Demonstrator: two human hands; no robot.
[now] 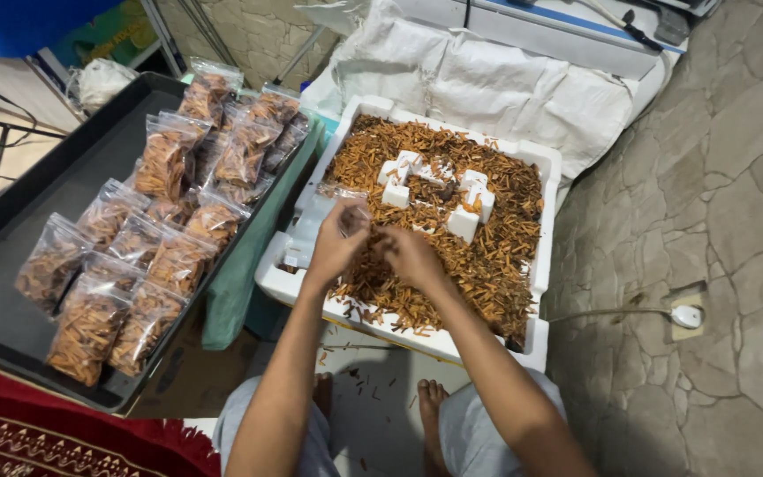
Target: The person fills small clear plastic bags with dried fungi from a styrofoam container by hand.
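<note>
Both hands, left (336, 247) and right (410, 256), meet over white foam box (540, 291); left grip pinches clear bag (346, 205), right grip hidden.

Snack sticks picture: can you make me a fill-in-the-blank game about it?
1. The loose snack sticks lie in a white foam ____.
2. The filled clear bags sit on a ____ tray.
3. The left hand holds a small clear ____.
4. Both hands, with the right hand, are over the ____ box.

Missing words: box; black; bag; white
</note>
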